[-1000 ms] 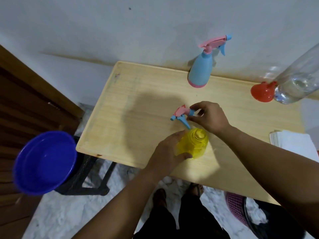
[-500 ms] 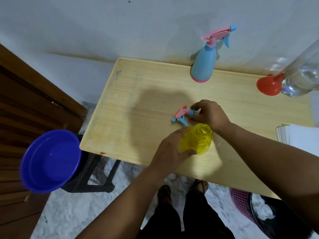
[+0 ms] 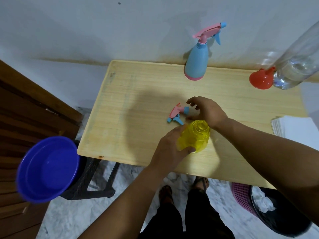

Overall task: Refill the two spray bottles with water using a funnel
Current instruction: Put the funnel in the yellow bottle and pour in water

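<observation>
translucent yellow plastic bottle (image 3: pixel 195 137), matt pale wood table (image 3: pixel 138 100)

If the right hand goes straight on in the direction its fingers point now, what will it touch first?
The right hand points left across the table, fingers spread just over the spray head lying there. It would most likely meet that spray head first, though how high the fingertips are above it is unclear.

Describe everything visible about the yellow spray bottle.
The yellow spray bottle is translucent plastic with a ribbed, stepped shoulder narrowing to an open neck; its pink and blue spray head lies off it on the wooden table. It stands upright near the table's front edge. The left hand grips its side, thumb across the lower body. Whether it holds water cannot be told.
</observation>
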